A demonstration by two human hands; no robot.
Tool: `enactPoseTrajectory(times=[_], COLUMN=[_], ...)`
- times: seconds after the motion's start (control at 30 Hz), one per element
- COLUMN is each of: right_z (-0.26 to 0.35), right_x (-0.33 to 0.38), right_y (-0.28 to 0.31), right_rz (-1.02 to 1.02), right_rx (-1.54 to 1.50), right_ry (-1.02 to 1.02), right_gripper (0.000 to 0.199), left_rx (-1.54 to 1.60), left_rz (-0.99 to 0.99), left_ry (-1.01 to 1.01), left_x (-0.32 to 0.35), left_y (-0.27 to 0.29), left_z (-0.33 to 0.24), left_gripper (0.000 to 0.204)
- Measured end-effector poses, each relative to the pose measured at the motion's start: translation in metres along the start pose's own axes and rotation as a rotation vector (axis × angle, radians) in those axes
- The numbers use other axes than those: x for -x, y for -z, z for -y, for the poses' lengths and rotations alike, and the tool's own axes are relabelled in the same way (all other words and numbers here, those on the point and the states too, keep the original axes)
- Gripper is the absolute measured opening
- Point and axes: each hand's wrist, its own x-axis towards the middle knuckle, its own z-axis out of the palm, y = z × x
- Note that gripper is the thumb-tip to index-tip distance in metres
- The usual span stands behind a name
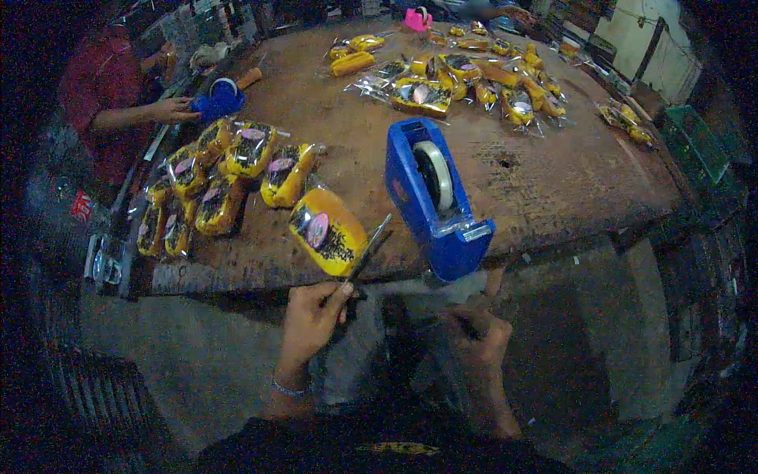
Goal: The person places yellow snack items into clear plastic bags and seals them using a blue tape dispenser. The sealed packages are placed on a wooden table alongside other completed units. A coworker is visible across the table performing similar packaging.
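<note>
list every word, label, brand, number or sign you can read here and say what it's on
Pink oval labels on the yellow wrapped loaves: too small and blurred to read.
Red patch with pale lettering at far left: lettering not copied here.
Yellowish print on the wearer's dark clothing: too blurred to read.
Blue tape dispenser: no readable text.

Tabletop (568, 189): worn wood, mostly matt w/ rough, scuffed patches. Blue tape dispenser (405, 174): hard plastic, smooth, semi-gloss; tape roll (444, 178) smooth, plasticky. Nearest bread pack (341, 225): thin clear plastic wrap, v. glossy; oval label (317, 231) paper-like, flat. Thin stick (369, 246): slight sheen, poss. metal, too dim to be sure. Co-worker's red shirt (99, 79): matt cloth.
</note>
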Motion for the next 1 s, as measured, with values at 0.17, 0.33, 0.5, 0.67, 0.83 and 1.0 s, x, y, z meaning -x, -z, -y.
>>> enactPoseTrajectory(times=[0.17,0.33,0.5,0.67,0.83,1.0], right_z=[0.027,0.058,0.049,0.039,0.043,0.053], right_x=[-0.004,-0.036,-0.048,-0.055,-0.066,-0.073], right_y=[-0.022,-0.039,-0.053,-0.033,0.0,0.019], right_rz=[0.153,0.129,0.196,0.254,0.499,0.114], right_rx=[-0.336,-0.386,-0.442,-0.304,0.11,0.143], right_ry=[0.024,0.088,0.067,0.474,0.542,0.328], right_gripper=[0.035,0.025,0.016,0.027,0.038,0.034], left_rx=[-0.183,-0.261,-0.291,-0.287,-0.242,-0.291], left_rz=[-0.089,-0.086,-0.113,0.033,0.106,0.021], left_ry=[-0.064,-0.135,-0.146,-0.186,-0.297,-0.208], left_x=[0.016,0.031,0.029,0.025,0.028,0.029], left_y=[0.004,0.008,0.009,0.023,0.038,0.047], left_z=[-0.023,-0.043,-0.048,-0.054,-0.061,-0.059], left_gripper=[0.024,0.02,0.019,0.019,0.019,0.017])
